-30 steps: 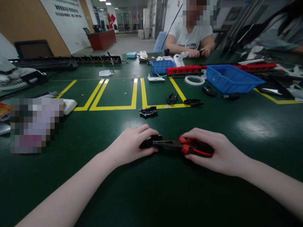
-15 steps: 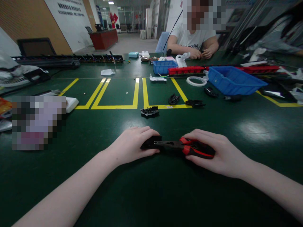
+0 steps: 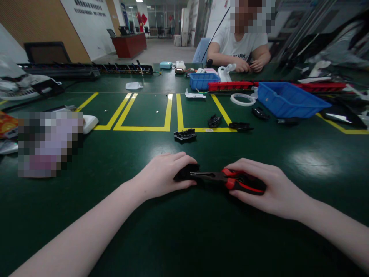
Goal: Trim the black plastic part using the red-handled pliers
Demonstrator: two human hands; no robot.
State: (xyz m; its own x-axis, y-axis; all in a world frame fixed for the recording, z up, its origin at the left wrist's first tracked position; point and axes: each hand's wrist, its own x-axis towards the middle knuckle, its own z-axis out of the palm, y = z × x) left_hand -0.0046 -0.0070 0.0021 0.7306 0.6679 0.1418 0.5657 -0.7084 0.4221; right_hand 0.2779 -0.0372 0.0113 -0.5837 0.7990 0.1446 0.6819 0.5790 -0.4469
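Observation:
Close in front of me, my left hand (image 3: 165,175) is closed around a small black plastic part (image 3: 184,172), which its fingers partly cover. My right hand (image 3: 265,188) grips long-nose pliers (image 3: 245,185) by their red and black handles. The pliers' jaws point left and reach the black part at its right side; whether they bite on it I cannot make out. Beyond my hands lies a black part with a pale edge (image 3: 185,135). More black parts rest behind it, among them a jagged one (image 3: 215,121) and a flat one (image 3: 241,126).
Yellow tape (image 3: 141,128) marks boxes on the green table (image 3: 184,238). A large blue bin (image 3: 291,100), a tape roll (image 3: 242,99) and a smaller blue bin (image 3: 203,81) stand farther back. Across the table sits a person (image 3: 242,48). A blurred-out item (image 3: 47,146) lies at left.
The whole view has shifted slightly, so everything appears a little farther right. Both hands keep their grip, and the pliers stay against the black part.

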